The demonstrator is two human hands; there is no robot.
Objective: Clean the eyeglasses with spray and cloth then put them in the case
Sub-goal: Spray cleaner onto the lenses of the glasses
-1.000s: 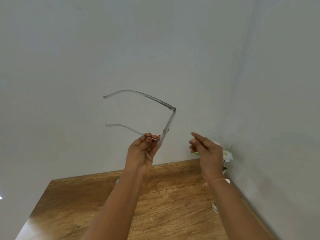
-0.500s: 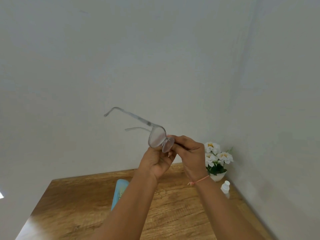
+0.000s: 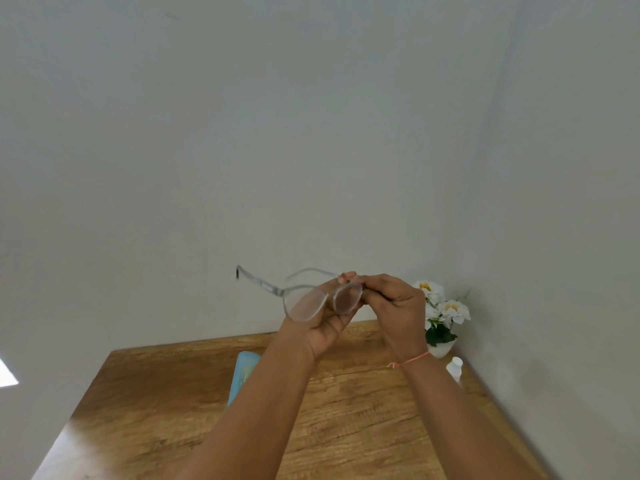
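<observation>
Pale wall (image 3: 242,133) fills most of the view, w/ a wooden table (image 3: 156,410) pushed into the corner below it. Both hands are raised above the table's far edge. L hand (image 3: 322,327) comes up from under, fingers curled round the frame at the bridge, thumb tip on top. R hand (image 3: 394,313) has fingers bunched narrow, pinching the lens end nearest it. A light-blue case (image 3: 242,372) lies on the table, partly behind the L forearm. White flowers (image 3: 440,317) in a small pot sit in the corner. The clear-framed eyeglasses (image 3: 306,304) are held in mid-air betw. both hands, one temple sticking out toward the wall. A small white spray bottle (image 3: 454,367) stands just beside the pot. Thin orange thread (image 3: 410,360) circles the R wrist.
</observation>
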